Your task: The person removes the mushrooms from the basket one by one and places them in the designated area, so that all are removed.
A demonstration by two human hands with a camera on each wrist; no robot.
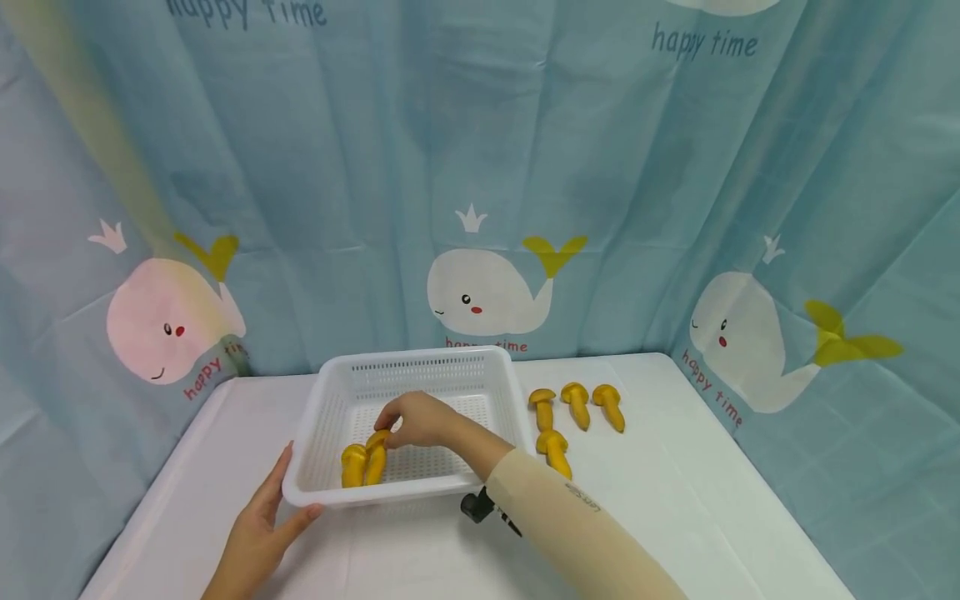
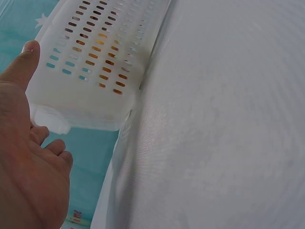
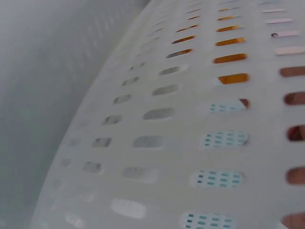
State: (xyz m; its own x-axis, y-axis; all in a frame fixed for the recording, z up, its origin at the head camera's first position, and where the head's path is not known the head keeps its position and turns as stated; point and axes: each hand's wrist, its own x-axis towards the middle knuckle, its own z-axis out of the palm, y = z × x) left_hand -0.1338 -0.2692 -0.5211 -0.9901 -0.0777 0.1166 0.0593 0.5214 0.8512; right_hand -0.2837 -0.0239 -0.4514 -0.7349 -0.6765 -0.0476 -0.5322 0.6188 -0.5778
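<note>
Right hand [image 1: 423, 419] pinches one yellow mushroom [image 1: 375, 463] inside the white basket [image 1: 397, 494], seven o'clock; left hand [image 1: 258, 529], spread, at its eight-o'clock corner. Four loose mushrooms [image 1: 578, 407] lie at three. Right sleeve [image 1: 558, 512] obstructs four. White table [image 1: 720, 500]; whale-print curtain [image 1: 360, 167], twelve.

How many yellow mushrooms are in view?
6 mushrooms: two in the white basket, one pinched by the right hand; four on the table, right of the basket. The arm may hide more.

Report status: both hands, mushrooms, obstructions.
Left hand holding near-left corner of white plastic basket. Right hand pinching yellow mushroom inside, another mushroom alongside. Four mushrooms outside, right of basket. No obstruction visible.
</note>
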